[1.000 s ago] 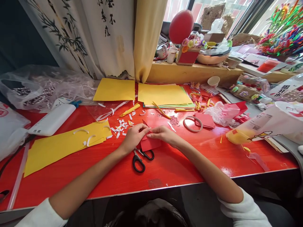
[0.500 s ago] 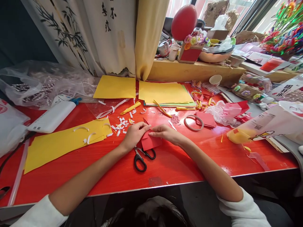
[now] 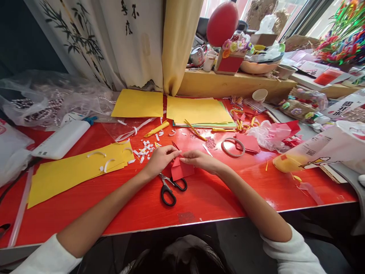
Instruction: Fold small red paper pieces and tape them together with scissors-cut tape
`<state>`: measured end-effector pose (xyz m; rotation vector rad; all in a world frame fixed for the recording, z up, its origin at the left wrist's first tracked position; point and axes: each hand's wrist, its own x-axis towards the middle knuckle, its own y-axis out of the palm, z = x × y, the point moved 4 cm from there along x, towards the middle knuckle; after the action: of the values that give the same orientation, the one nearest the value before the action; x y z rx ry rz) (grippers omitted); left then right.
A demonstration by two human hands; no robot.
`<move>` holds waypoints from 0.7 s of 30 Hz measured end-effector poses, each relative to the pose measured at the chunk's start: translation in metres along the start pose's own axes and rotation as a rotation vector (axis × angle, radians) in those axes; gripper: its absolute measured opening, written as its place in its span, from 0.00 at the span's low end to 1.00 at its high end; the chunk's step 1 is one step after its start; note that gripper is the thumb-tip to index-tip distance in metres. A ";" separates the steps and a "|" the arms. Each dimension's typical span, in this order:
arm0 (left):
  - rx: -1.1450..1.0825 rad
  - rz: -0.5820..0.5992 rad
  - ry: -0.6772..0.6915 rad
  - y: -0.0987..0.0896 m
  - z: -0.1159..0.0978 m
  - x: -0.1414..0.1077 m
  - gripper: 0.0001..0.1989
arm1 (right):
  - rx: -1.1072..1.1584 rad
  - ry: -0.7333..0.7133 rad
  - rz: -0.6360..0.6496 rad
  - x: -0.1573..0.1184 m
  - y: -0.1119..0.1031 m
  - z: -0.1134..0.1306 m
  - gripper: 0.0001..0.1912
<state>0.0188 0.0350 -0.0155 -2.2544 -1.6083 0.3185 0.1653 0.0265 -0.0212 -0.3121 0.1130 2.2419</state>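
Both hands pinch a piece of red paper (image 3: 182,172) over the middle of the table. My left hand (image 3: 160,160) is closed on its left upper edge, thumb and fingers together. From the right, my right hand (image 3: 201,160) grips the same paper, fingertips almost meeting those of the left. A thin dark-red pointed tip sticks up beyond the left fingers. Below the paper lie scissors (image 3: 169,195) with black handles, their blades partly hidden by the left hand. Small white paper scraps (image 3: 145,149) are scattered beside the left hand.
Yellow paper sheets (image 3: 80,169) lie left, with more yellow sheets (image 3: 196,109) at the back. A tape roll (image 3: 233,147), red paper pieces (image 3: 249,143) and a tilted drink cup (image 3: 310,152) are on the right. A white power bank (image 3: 61,139) rests far left.
The view has shifted slightly. Both hands keep hold of the red paper in nearly the same place, with its front flap tilted a little differently.
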 end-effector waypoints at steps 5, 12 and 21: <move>-0.063 0.001 -0.033 0.002 0.001 -0.001 0.18 | -0.021 0.009 0.020 -0.001 0.000 0.001 0.16; -0.074 0.076 -0.032 -0.010 -0.008 0.002 0.15 | 0.006 -0.021 -0.098 -0.002 0.000 0.007 0.16; -0.110 0.012 -0.021 -0.011 -0.009 0.001 0.16 | 0.030 -0.046 -0.188 0.000 -0.004 0.005 0.18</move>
<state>0.0134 0.0380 -0.0027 -2.3500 -1.6615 0.2628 0.1674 0.0298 -0.0162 -0.2451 0.0888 2.0581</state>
